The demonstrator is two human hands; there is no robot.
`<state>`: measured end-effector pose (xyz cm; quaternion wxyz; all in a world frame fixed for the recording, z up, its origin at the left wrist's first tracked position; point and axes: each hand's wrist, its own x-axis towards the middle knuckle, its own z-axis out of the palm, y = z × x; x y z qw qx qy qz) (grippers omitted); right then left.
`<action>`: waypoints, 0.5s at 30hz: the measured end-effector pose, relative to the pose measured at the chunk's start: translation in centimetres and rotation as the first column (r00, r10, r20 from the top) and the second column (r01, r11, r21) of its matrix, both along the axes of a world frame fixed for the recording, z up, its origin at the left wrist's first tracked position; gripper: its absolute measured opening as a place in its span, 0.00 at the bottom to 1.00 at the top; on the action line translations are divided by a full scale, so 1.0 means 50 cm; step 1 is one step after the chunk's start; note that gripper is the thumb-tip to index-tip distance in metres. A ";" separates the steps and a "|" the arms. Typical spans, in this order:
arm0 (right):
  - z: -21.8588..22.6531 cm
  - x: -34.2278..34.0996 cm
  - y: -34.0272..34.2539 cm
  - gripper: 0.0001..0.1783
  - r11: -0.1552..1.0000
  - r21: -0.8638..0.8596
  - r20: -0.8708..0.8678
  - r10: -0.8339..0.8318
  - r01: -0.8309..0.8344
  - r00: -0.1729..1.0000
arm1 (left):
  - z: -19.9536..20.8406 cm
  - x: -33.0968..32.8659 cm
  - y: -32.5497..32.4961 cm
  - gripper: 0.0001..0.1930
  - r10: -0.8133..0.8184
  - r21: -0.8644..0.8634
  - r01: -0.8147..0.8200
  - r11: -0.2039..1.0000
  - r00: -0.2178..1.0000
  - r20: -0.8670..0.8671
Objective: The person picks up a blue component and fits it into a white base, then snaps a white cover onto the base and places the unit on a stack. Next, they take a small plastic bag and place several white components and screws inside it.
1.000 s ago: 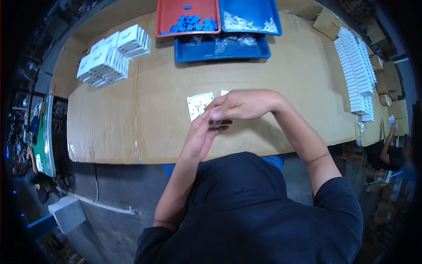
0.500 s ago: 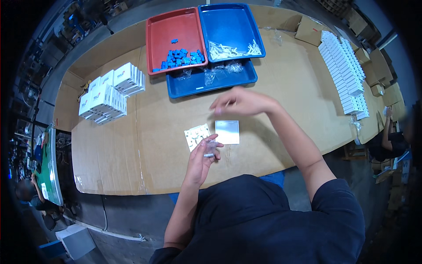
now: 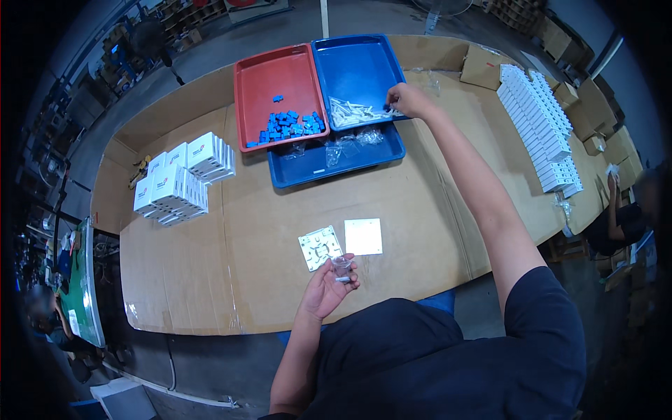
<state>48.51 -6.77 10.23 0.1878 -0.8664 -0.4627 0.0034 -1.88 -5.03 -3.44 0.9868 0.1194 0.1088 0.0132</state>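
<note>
My left hand (image 3: 326,291) is closed round a small clear plastic bag (image 3: 341,266) with a small white piece near its lower end. Just beyond it on the cardboard tabletop lie a white moulded plate (image 3: 320,246) with cut-outs and a plain white square plate (image 3: 363,236). My right arm stretches far forward. At the right front corner of the upper blue tray (image 3: 357,63), my right hand (image 3: 411,101) has its fingers drawn together over the slim white plastic pieces (image 3: 353,112). Whatever is between those fingertips is too small to make out.
A red tray (image 3: 280,77) holds several blue pieces (image 3: 290,124). Under both trays, a lower blue tray (image 3: 336,168) contains clear bags. White boxes (image 3: 171,178) are stacked at left, and a long row of white boxes (image 3: 535,129) stands at right, where another person (image 3: 630,217) works.
My right hand has swung from above the plates forward and right to the white pieces in the blue tray. My left hand still holds the bag. The whole view has shifted slightly.
</note>
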 end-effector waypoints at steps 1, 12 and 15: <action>-0.001 0.011 0.003 0.09 0.996 -0.078 -0.011 0.041 -0.042 0.999 | -0.001 0.003 0.001 0.27 -0.003 0.000 0.003 1.000 1.000 0.005; -0.005 -0.008 0.060 0.17 0.906 -0.408 0.174 -0.041 0.110 0.984 | -0.002 0.013 0.001 0.28 -0.027 -0.013 0.027 1.000 0.999 -0.022; -0.003 -0.023 0.071 0.21 0.901 -0.413 0.259 -0.020 0.130 0.966 | -0.001 0.010 0.001 0.28 -0.023 -0.010 0.022 1.000 0.999 -0.023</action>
